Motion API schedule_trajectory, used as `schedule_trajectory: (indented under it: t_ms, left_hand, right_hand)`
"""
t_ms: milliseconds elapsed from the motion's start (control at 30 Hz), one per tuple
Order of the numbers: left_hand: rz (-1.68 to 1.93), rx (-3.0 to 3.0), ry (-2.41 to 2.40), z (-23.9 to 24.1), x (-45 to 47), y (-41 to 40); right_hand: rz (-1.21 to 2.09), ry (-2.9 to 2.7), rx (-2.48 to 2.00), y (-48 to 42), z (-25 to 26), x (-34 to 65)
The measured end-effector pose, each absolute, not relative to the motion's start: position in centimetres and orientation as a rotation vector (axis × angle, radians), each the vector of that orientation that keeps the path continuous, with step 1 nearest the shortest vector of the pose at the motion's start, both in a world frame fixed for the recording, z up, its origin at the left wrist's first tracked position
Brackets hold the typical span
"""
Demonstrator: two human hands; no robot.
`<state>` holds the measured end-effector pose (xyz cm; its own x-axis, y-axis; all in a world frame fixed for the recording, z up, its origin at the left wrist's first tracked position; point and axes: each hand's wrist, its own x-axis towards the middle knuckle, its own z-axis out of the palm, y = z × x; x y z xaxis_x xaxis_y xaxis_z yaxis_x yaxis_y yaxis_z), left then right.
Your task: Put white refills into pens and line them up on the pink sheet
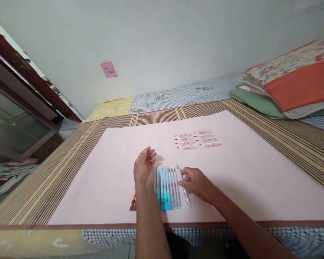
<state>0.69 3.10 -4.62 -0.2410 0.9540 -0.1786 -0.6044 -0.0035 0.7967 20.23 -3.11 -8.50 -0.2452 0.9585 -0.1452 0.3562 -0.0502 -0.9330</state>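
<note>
On a pale pink sheet [97,180] lies a row of pens [164,187], light blue and grey-white, side by side. My right hand [196,181] pinches a clear-white pen [183,185] at the right end of that row, its tip pointing away from me. Raised over the row's left part is my left hand [145,163], fingers loosely curled and apart, with nothing visible in it. My left forearm hides some of the pens. Orange-brown pens [133,201] peek out to its left. Farther back, several pen refills [187,141] lie in two columns beside pinkish wrappers or labels.
Beneath the sheet is a striped mat [29,194] on a bed. Folded bedding [299,86], orange and green, is piled at the back right. A pink note [108,69] sticks to the wall, and a glass-fronted cabinet [13,122] stands at the left.
</note>
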Motion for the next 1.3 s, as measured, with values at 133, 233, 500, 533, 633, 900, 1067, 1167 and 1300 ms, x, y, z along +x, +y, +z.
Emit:
schedule_trajectory:
  t_ms: [133, 233, 500, 533, 633, 900, 1067, 1167, 1300]
  left_hand:
    - [1.57, 0.482, 0.936, -4.8, 1.0, 3.3]
    - [1.564, 0.477, 0.93, -4.9, 1.2, 3.3]
    - [1.547, 0.47, 0.931, -4.8, 1.7, 3.3]
    - [1.544, 0.468, 0.933, -4.8, 1.8, 3.3]
    - [1.54, 0.462, 0.937, -4.8, 1.9, 3.4]
    - [1.537, 0.456, 0.932, -4.8, 1.9, 3.4]
    - [1.532, 0.46, 0.915, -4.9, 2.1, 3.2]
    - [1.534, 0.453, 0.914, -4.9, 2.2, 3.3]
    - [1.527, 0.439, 0.912, -4.9, 2.4, 3.4]
  right_hand:
    - [1.143, -1.699, -1.538, -3.1, -9.1, 19.6]
    - [1.076, -1.736, -1.599, -3.2, -9.0, 19.3]
    - [0.994, -1.808, -1.619, -3.3, -8.7, 18.9]
    - [0.992, -1.812, -1.622, -3.3, -8.7, 18.9]
    - [1.0, -1.827, -1.605, -3.3, -8.7, 19.0]
    - [0.93, -1.895, -1.582, -3.5, -8.3, 19.8]
    - [0.884, -1.934, -1.647, -3.6, -7.9, 19.6]
    - [0.841, -1.939, -1.708, -3.5, -7.9, 19.5]
    - [0.824, -1.943, -1.732, -3.3, -7.9, 19.4]
